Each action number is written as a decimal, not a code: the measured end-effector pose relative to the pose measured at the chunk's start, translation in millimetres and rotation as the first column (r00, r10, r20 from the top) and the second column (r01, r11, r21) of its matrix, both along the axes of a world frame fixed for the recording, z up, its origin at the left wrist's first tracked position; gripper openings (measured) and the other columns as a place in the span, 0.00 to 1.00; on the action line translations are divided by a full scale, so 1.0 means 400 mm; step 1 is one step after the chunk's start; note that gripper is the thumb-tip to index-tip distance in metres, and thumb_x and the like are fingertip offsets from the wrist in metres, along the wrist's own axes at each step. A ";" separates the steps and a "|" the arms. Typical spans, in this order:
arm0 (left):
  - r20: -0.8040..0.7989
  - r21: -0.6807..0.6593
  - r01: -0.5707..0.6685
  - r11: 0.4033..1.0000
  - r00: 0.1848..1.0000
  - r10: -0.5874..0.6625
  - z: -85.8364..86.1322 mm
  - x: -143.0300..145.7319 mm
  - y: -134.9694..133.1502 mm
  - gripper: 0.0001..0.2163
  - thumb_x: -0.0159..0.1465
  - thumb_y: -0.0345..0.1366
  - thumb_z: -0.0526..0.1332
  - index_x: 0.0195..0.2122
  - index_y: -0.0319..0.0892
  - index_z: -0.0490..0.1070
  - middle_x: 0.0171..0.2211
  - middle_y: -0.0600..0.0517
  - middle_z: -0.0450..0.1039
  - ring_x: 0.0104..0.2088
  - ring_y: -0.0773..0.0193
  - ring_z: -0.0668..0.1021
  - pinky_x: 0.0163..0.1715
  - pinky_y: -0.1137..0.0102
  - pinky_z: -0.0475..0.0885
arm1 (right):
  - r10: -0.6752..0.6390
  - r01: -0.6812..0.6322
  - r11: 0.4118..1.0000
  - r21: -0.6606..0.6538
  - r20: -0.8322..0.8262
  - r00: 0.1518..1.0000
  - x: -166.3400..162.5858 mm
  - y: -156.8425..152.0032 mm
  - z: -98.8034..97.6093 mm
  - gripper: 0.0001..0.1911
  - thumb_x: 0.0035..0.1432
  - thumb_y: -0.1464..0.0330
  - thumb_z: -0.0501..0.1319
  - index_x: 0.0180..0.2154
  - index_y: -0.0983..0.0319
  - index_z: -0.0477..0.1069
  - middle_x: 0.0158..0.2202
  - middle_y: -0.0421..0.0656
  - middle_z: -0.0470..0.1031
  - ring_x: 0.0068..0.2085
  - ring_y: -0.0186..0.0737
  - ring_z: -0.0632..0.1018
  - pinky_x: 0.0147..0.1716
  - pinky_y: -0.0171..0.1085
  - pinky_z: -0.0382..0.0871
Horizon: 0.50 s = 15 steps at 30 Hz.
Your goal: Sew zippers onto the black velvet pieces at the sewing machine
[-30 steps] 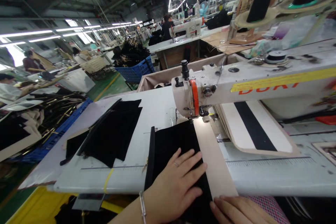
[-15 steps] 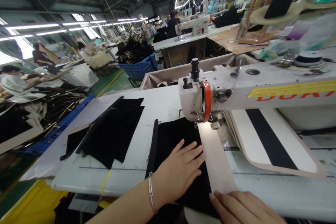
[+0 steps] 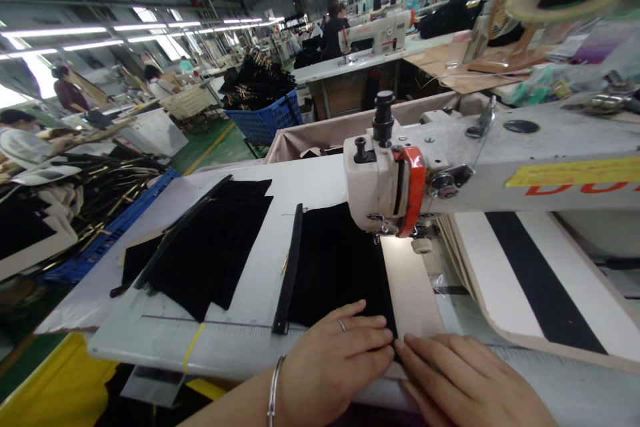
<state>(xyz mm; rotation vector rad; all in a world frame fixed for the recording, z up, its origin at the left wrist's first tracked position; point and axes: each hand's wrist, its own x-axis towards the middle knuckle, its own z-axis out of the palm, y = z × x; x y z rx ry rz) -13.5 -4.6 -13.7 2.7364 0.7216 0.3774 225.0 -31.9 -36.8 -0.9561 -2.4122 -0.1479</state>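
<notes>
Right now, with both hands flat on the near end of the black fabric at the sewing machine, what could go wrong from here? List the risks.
1. The left hand and right hand press only the near end of the black fabric and beige strip; farther up, their edges might drift out of line.
2. Both hands lie in line with the needle end of the machine head; sliding forward could bring fingertips close to it.

right hand (image 3: 465, 380): wrist cut off below | black fabric (image 3: 335, 267): near edge hidden under left hand (image 3: 335, 360)
</notes>
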 end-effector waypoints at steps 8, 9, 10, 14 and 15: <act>0.030 0.146 -0.004 0.989 1.000 0.000 -0.034 0.004 0.047 0.10 0.70 0.31 0.52 0.49 0.41 0.70 0.52 0.52 0.73 0.59 0.65 0.68 0.65 0.62 0.55 | -0.019 0.015 0.998 -0.062 -0.068 0.998 -0.003 0.033 0.001 0.15 0.66 0.68 0.50 0.47 0.58 0.73 0.42 0.38 0.77 0.41 0.35 0.75 0.43 0.35 0.70; 0.038 0.170 -0.009 0.985 0.999 0.003 -0.036 0.006 0.055 0.10 0.70 0.31 0.52 0.49 0.40 0.70 0.52 0.52 0.73 0.58 0.65 0.69 0.65 0.62 0.56 | -0.027 0.022 0.998 -0.067 -0.077 0.997 -0.006 0.037 0.000 0.15 0.66 0.68 0.50 0.48 0.58 0.73 0.42 0.38 0.77 0.42 0.35 0.75 0.44 0.35 0.70; 0.040 0.190 -0.012 0.982 0.999 0.005 -0.037 0.008 0.062 0.10 0.70 0.31 0.52 0.49 0.40 0.70 0.52 0.52 0.73 0.58 0.64 0.69 0.64 0.62 0.57 | -0.033 0.028 0.997 -0.069 -0.085 0.996 -0.009 0.041 -0.002 0.15 0.66 0.68 0.51 0.48 0.58 0.73 0.43 0.38 0.76 0.43 0.35 0.75 0.45 0.35 0.69; 0.022 0.229 -0.029 0.973 0.999 0.025 -0.035 0.016 0.091 0.11 0.70 0.30 0.52 0.48 0.40 0.71 0.52 0.51 0.73 0.57 0.63 0.70 0.63 0.62 0.60 | -0.073 0.066 0.991 -0.117 -0.062 0.995 -0.011 0.058 -0.012 0.15 0.63 0.68 0.55 0.51 0.60 0.70 0.45 0.39 0.74 0.46 0.38 0.72 0.49 0.39 0.66; 0.016 0.232 -0.034 0.972 0.999 0.031 -0.034 0.018 0.098 0.11 0.70 0.30 0.51 0.48 0.40 0.71 0.52 0.50 0.73 0.57 0.62 0.70 0.63 0.61 0.60 | -0.083 0.076 0.988 -0.134 -0.042 0.996 -0.010 0.063 -0.015 0.16 0.63 0.68 0.56 0.52 0.60 0.69 0.46 0.40 0.74 0.46 0.39 0.72 0.49 0.40 0.66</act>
